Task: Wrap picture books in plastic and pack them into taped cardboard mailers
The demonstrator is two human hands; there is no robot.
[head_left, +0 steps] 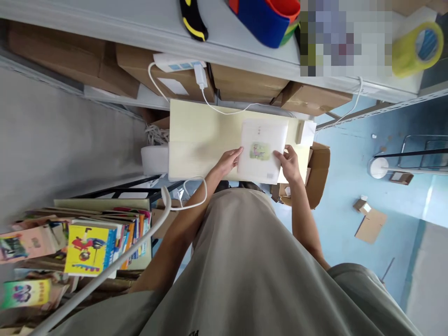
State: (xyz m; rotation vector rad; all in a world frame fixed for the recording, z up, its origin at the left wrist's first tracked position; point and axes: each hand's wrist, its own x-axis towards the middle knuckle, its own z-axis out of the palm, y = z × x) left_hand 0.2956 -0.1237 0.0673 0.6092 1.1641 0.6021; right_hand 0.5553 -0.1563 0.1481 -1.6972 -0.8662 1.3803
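Head view: a white book (pixel 259 164) with a small coloured picture on its cover lies on, or just above, a pale yellow counter (pixel 199 126), right of the middle; which of the two cannot be told. The left hand (pixel 228 162), partly curled, touches the book's left edge with its fingertips; whether it grips there is unclear. The right hand (pixel 289 163) is nearly closed on the right edge, its thumb over the cover and its other fingers bent beside the edge. A small white box (pixel 307 133) sits at the counter's far right corner. Beyond the counter, brown cartons (pixel 248 83) fill a shelf, and a white power strip (pixel 178 62) carries a plug (pixel 200 74) and cable. A yellow tape roll (pixel 418 49) is at far right, above the cartons. At near left, colourful books (pixel 91 247) crowd a rack; an open carton (pixel 319 175) stands just right of the counter.
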